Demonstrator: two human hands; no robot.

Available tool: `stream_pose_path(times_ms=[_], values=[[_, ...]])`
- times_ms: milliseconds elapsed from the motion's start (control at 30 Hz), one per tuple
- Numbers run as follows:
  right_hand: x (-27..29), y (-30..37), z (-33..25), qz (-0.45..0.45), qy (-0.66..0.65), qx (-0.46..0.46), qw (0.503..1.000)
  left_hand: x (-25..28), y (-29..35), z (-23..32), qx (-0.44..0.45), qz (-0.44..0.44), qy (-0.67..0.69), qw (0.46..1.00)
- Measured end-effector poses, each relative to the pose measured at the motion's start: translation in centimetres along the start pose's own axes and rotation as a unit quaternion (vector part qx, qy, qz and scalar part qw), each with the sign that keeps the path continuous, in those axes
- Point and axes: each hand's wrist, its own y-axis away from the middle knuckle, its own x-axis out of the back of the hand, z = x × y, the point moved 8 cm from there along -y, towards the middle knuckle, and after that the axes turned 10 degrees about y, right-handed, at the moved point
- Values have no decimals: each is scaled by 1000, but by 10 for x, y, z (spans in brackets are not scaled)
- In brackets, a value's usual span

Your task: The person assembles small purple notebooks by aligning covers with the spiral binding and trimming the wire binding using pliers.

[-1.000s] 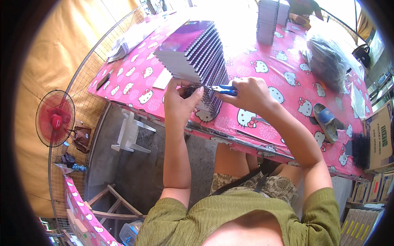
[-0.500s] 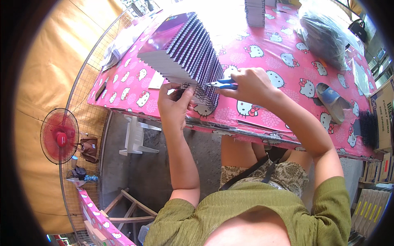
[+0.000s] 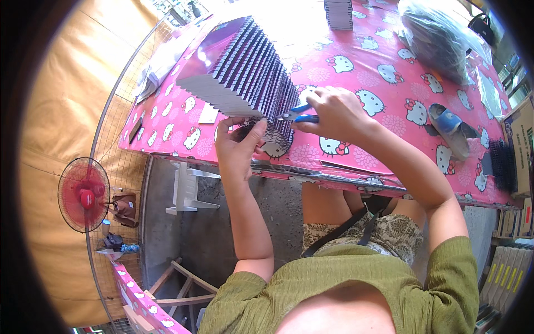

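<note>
A tall stack of spiral-bound notebooks (image 3: 257, 72) with purple covers stands on the pink table, its bound edges turned toward my right hand. Loose black spiral wire (image 3: 275, 135) hangs in a tangle at the stack's near lower corner. My left hand (image 3: 238, 149) is closed at that corner, thumb and fingers pinching the wire; its fingertips are partly hidden. In my right hand (image 3: 340, 114) is a pair of blue-handled cutting pliers (image 3: 305, 118), the handles spread apart. The pliers' jaws point left at the wire ends, close to my left thumb.
A patterned pink cover lies over the table (image 3: 367, 103). Toward the right are a blue-and-grey slipper (image 3: 449, 131), a black bristly bundle (image 3: 502, 166) and a plastic bag (image 3: 439, 44). Another notebook stack (image 3: 339, 15) stands at the back. A white stool (image 3: 189, 188) and red fan (image 3: 84, 195) are left.
The view has shifted slightly. The pliers' handles look more widely spread, and their jaws sit a little closer to my left thumb. My left hand keeps its pinch at the stack's corner.
</note>
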Motion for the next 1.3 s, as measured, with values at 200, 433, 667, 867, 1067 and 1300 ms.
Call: stream_pose_path(times_ms=[200, 433, 667, 867, 1067, 1300], values=[[-21, -7, -10, -204, -29, -34, 978, 1, 0, -6, -4, 11, 0, 1000], [-4, 9, 2, 101, 16, 13, 995, -6, 3, -7, 5, 9, -11, 1000], [-25, -1, -6, -147, -43, -41, 987, 2, -1, -15, -19, 6, -4, 1000], [-14, 5, -3, -38, 15, -11, 999, -4, 3, -12, -34, 13, -3, 999], [-20, -2, -8, -77, -20, 10, 997, -2, 1, -10, -61, 18, -48, 997], [-26, -13, -1, -114, -25, 21, 993, 0, -2, -16, -74, 17, -46, 996]])
